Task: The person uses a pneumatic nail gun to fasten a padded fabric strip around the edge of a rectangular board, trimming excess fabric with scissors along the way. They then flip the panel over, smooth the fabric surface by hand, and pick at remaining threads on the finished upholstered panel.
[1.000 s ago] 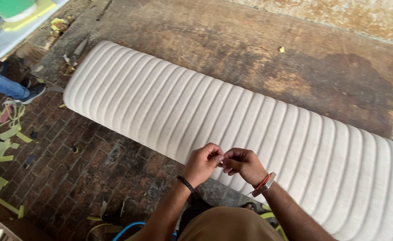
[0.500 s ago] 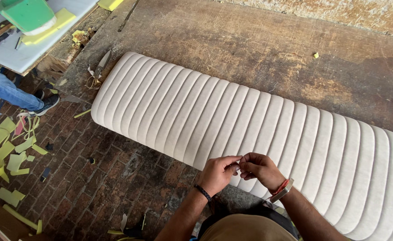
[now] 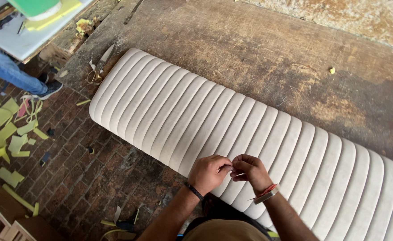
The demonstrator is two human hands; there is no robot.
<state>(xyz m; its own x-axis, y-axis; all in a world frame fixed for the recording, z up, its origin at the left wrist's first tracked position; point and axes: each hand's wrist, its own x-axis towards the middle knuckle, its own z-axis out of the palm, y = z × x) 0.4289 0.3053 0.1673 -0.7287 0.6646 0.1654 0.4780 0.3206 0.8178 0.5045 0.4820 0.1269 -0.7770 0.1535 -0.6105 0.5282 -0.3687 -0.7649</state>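
A long cream channel-stitched cushion [image 3: 214,120] lies diagonally on a worn wooden workbench [image 3: 267,49]. Over the cushion's near edge, my left hand [image 3: 209,173] and my right hand [image 3: 248,171] meet with fingertips pinched together. Whatever they pinch is too small to make out. A dark band circles my left wrist; a red thread and a metal bangle sit on my right wrist.
Scissors [image 3: 99,67] lie on the bench by the cushion's far left end. Yellow-green foam scraps [image 3: 4,134] litter the brick floor at left. Another person's jeans-clad leg and shoe [image 3: 22,78] stand by a white table [image 3: 22,27] at the top left.
The view has shifted, so the cushion and my hands sit further right and lower in the frame. My fingertips stay pinched together at the cushion's near edge.
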